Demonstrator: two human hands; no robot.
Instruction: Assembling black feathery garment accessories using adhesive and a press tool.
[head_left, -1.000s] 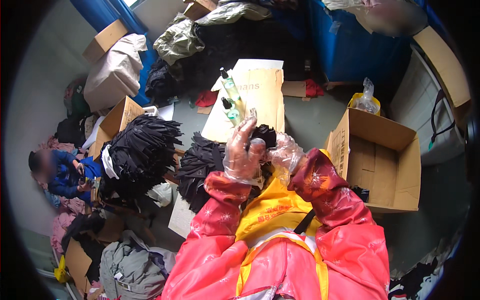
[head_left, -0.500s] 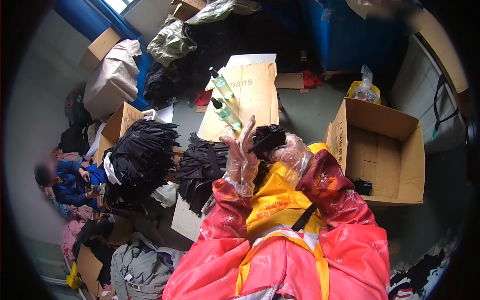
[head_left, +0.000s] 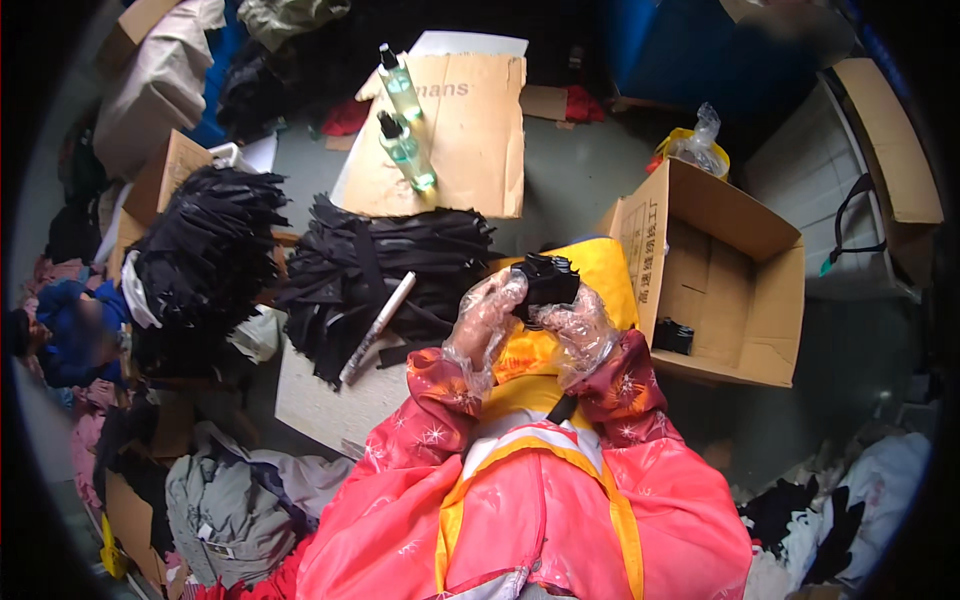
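Note:
Both my hands wear clear plastic gloves and meet over my lap. My left hand (head_left: 484,322) and my right hand (head_left: 577,325) together grip a small black folded bundle (head_left: 545,280) held above a yellow apron (head_left: 600,275). Just left of my hands lies a pile of black fabric strips (head_left: 385,270) on a cardboard sheet, with a silver marker pen (head_left: 377,327) resting across it. My sleeves are red-pink with a star pattern.
Two clear spray bottles (head_left: 405,120) lie on flat cardboard (head_left: 470,130) ahead. An open cardboard box (head_left: 735,270) stands to my right with a small black item (head_left: 674,336) inside. A second heap of black strips (head_left: 205,250) sits left. Another person (head_left: 70,335) crouches far left among clothes.
My hands have dropped lower and come together around the black bundle; my left hand's fingers, spread upward before, now curl onto it.

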